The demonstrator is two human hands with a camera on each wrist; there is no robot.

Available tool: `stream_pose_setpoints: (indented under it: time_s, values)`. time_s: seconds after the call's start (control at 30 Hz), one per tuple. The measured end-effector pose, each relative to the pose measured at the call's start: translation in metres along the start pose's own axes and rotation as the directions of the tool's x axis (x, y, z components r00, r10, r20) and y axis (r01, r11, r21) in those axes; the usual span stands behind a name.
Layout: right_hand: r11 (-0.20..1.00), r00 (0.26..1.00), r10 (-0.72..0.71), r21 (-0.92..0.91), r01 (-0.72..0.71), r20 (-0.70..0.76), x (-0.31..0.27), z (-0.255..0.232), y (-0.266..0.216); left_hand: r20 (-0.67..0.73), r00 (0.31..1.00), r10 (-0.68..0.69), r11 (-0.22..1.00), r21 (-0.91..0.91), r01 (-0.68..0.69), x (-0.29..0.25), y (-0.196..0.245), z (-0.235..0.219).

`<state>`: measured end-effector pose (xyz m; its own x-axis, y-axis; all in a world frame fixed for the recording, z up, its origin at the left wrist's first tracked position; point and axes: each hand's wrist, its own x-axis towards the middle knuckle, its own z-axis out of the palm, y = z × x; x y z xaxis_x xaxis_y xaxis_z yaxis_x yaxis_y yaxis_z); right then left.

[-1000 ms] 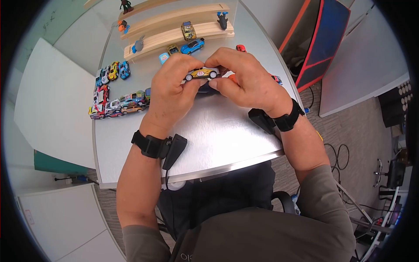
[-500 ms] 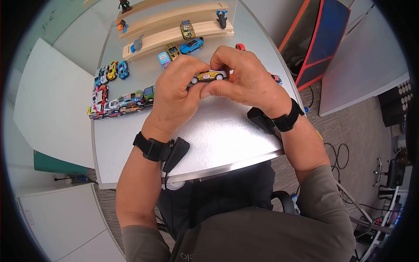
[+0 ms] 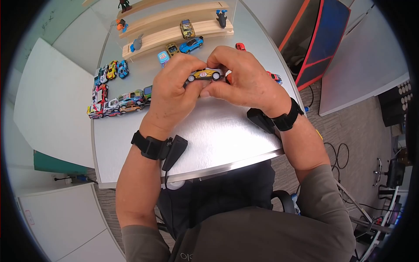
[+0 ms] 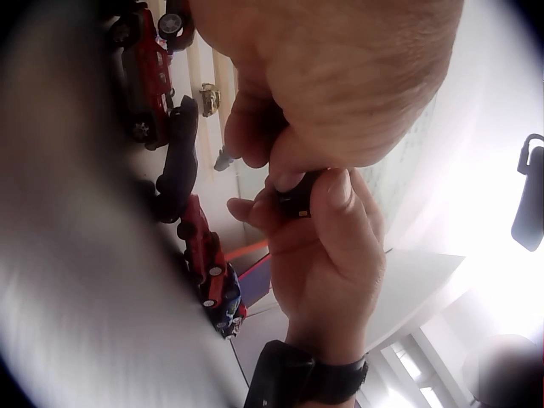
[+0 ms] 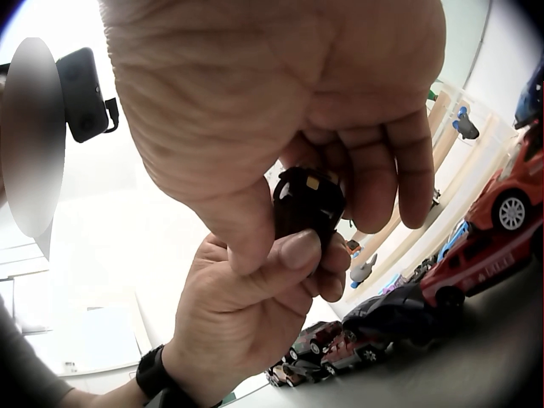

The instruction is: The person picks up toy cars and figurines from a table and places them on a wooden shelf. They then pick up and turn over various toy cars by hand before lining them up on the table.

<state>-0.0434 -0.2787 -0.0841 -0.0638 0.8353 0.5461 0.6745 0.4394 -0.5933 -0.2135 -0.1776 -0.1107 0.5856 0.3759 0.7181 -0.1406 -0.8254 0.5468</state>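
Between both hands, above the metal table (image 3: 209, 144), is a yellow-and-white toy car (image 3: 203, 74), its side facing up toward the head camera. My left hand (image 3: 174, 87) pinches the car's left end between thumb and fingers. At the other end my right hand (image 3: 246, 81) grips it, the right thumb lying along its lower side near the left thumb. The right wrist view shows the car's dark end (image 5: 310, 204) between the fingers of the two hands. In the left wrist view, fingers hide most of the dark car body (image 4: 296, 202).
Toy cars (image 3: 131, 99) line the table's left side, and a blue car (image 3: 192, 45) stands beyond the hands. Wooden steps (image 3: 161, 37) at the back carry small figures (image 3: 221, 19) and a gold car (image 3: 187, 29). More cars (image 3: 274, 77) stand past my right hand.
The toy car shifted right in my hands, then slightly back left. My right thumb slid leftward along its lower side, toward the left thumb. Both hands kept hold of the car.
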Motion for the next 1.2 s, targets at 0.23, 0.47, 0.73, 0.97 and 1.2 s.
stream_pose_setpoints:
  time_s: [0.23, 0.47, 0.73, 0.97, 1.2]
  values:
    - [0.996, 0.999, -0.024, 0.088, 0.027, -0.043, -0.0019, 0.0015, 0.0048, -0.032, 0.999, 0.017, 1.0, 0.011, -0.016, 0.0024, -0.0044, -0.006]
    - [1.0, 0.999, 0.001, 0.028, 0.0, -0.04, -0.0006, 0.0006, 0.0014, -0.018, 1.0, -0.007, 1.0, -0.003, 0.007, 0.0014, 0.0, -0.0037]
    - [0.998, 0.998, 0.046, 0.047, -0.044, -0.051, 0.0001, 0.002, 0.0004, -0.005, 1.0, 0.03, 1.0, 0.002, -0.03, 0.001, 0.0024, -0.0014]
    - [1.0, 0.999, 0.023, -0.008, -0.023, -0.024, -0.0002, 0.0012, 0.001, -0.003, 1.0, 0.015, 1.0, -0.002, -0.015, 0.0009, 0.0032, -0.0002]
    - [0.999, 0.999, -0.031, 0.035, 0.032, -0.031, -0.0008, 0.0006, 0.001, -0.007, 1.0, -0.02, 1.0, -0.014, 0.02, 0.0015, 0.0024, -0.0037]
